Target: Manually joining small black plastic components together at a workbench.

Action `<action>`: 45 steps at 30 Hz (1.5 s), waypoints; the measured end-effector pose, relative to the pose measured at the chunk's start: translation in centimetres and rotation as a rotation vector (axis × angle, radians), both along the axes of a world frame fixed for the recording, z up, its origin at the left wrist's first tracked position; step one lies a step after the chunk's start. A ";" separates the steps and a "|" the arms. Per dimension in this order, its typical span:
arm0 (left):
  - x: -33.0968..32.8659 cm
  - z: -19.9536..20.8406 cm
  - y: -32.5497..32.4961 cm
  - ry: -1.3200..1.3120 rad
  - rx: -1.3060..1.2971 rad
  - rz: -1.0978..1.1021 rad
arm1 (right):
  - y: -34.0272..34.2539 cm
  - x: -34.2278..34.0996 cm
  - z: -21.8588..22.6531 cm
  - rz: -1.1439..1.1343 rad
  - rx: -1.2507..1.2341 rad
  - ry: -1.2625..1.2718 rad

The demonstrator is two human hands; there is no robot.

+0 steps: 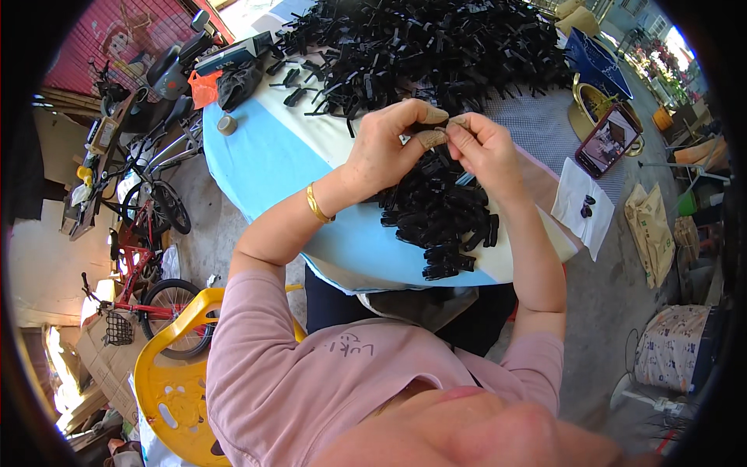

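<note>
My left hand (395,142) and my right hand (484,152) meet above the table, thumbs and forefingers pinched together. Tan coverings wrap the left thumb and forefinger, and one shows on a right fingertip. Whatever sits between the fingertips is small and mostly hidden; I cannot make out its kind. Just below the hands lies a smaller heap of black, elongated pieces (440,210). Beyond them spreads a large pile of black parts with thin strips sticking out (436,50). Several loose ones lie at its left edge.
A striped cloth (261,167) covers the table. A tape roll (226,124) and an orange bag (205,89) are at the left. At the right are a phone (609,142), a gold pot (583,113) and white paper (572,214) with small dark pieces. A yellow chair (175,389) stands lower left.
</note>
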State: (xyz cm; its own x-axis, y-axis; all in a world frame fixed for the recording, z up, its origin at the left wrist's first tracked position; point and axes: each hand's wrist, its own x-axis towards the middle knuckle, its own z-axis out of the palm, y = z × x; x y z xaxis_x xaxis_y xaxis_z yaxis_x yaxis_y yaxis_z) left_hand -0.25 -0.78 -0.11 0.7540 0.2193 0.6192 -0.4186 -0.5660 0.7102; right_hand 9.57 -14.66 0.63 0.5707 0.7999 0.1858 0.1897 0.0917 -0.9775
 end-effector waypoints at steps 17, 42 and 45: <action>3.7 -3.8 5.2 0.225 0.889 0.121 | -0.2 1.3 -1.0 -0.128 0.015 -0.287; 1.7 -0.2 1.7 0.236 -0.570 -0.155 | 0.1 -0.2 -0.6 -0.108 0.239 -0.618; 1.4 -0.5 1.8 0.191 -0.353 -0.215 | 0.5 -0.2 -0.9 -0.131 0.280 -0.621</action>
State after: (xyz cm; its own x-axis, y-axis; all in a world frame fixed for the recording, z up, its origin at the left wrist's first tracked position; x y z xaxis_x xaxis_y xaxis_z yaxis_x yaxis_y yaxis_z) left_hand 1.18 1.04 -0.59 0.8988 0.2178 0.3804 -0.3432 -0.1903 0.9198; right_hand 9.40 -14.13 -0.28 0.3807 0.6057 0.6987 0.7334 0.2624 -0.6271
